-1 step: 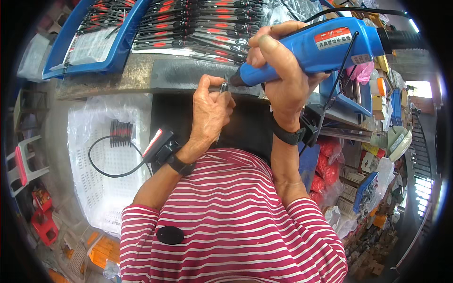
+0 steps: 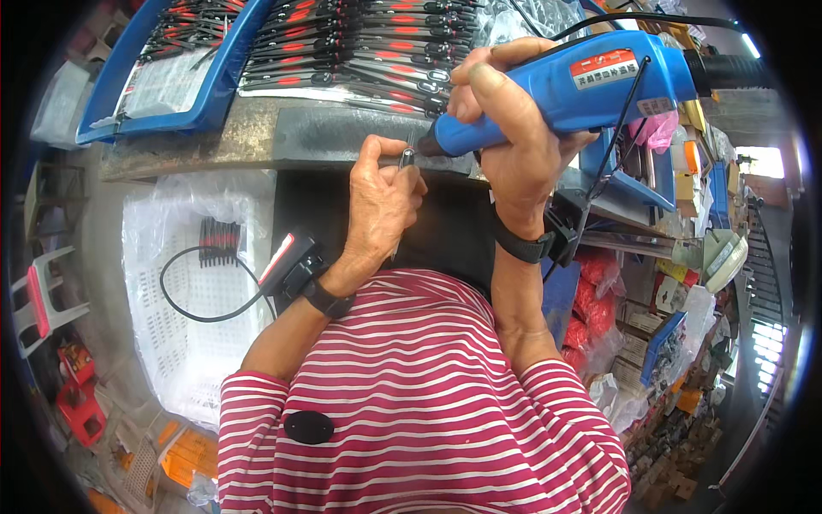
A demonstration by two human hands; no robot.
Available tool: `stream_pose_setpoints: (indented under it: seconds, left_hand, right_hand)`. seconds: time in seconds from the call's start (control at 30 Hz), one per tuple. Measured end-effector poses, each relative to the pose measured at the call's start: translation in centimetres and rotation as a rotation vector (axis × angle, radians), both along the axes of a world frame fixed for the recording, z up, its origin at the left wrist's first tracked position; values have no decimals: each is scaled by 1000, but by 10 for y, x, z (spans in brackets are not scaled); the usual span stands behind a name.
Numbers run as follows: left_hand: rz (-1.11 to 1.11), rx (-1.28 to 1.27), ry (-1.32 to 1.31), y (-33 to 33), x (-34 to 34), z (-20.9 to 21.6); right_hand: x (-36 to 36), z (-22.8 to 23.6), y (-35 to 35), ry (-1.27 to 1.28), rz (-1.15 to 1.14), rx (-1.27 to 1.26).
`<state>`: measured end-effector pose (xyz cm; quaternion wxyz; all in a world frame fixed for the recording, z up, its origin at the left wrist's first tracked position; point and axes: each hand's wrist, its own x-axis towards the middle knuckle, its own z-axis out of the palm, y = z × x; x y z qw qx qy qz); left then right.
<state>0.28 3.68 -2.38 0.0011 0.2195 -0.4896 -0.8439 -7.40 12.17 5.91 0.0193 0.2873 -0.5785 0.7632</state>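
My right hand (image 2: 524, 120) is wrapped round a blue electric screwdriver (image 2: 591, 81), held nearly level with its dark tip pointing left. That tip meets or almost meets the end of a slim dark tool with a shiny metal part (image 2: 408, 158), pinched between the thumb and fingers of my left hand (image 2: 381, 193). Most of the slim tool is hidden by my left fingers, so its exact kind cannot be told. Both hands are at the front edge of the workbench, over a dark grey pad (image 2: 321, 137). Beyond them lie stacked rows of black-and-red handled tools (image 2: 342, 56).
A blue tray (image 2: 214, 94) of similar tools stands at the far left. Below the bench edge on the left is a white plastic-lined basket (image 2: 175, 343) with a few black-and-red pieces (image 2: 220, 240). Red bags (image 2: 591, 295) and boxes crowd the right. A black cable (image 2: 642, 17) crosses above the screwdriver.
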Motion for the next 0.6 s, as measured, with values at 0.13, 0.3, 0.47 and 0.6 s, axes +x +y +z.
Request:
stream_pose_setpoints:
  seconds: [0.13, 0.3, 0.47, 0.6]
  left_hand:
    - [5, 9, 10, 0, 0, -1]
    - [18, 11, 17, 0, 0, -4]
    - [28, 6, 10, 0, -1, -4]
    - [44, 59, 10, 0, -1, -5]
  right_hand:
    - [-3, -2, 2, 16, -12, 43]
    - [-13, -7, 0, 174, 167, -94]
    - [-11, -13, -4, 331, 54, -4]
    - [-20, -20, -10, 570, 75, 14]
